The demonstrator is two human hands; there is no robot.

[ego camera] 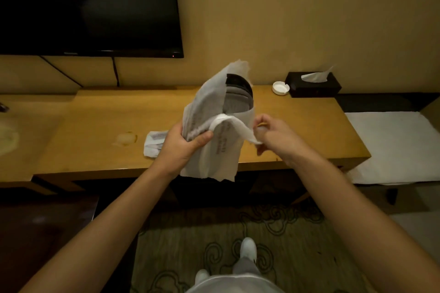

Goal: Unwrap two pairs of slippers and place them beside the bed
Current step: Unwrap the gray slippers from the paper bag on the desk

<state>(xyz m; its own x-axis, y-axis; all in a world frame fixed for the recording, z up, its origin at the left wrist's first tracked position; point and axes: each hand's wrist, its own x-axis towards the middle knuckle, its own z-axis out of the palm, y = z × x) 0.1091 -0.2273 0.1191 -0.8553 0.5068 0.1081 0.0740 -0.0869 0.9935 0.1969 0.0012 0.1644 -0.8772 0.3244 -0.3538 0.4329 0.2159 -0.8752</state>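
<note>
A pair of grey slippers (238,95) sticks out of a torn white paper wrapper (214,150) held upright above the wooden desk (95,131). My left hand (183,145) grips the wrapped pair around its middle. My right hand (271,135) pinches a torn strip of the wrapper (238,126) and holds it out to the right. A second white wrapped packet (153,144) lies flat on the desk, partly hidden behind my left hand.
A white ashtray (281,88) and a black tissue box (313,84) stand at the desk's back right. A dark TV (88,7) hangs on the wall. A white cushioned bench (395,147) sits right of the desk. Patterned carpet (214,245) lies below.
</note>
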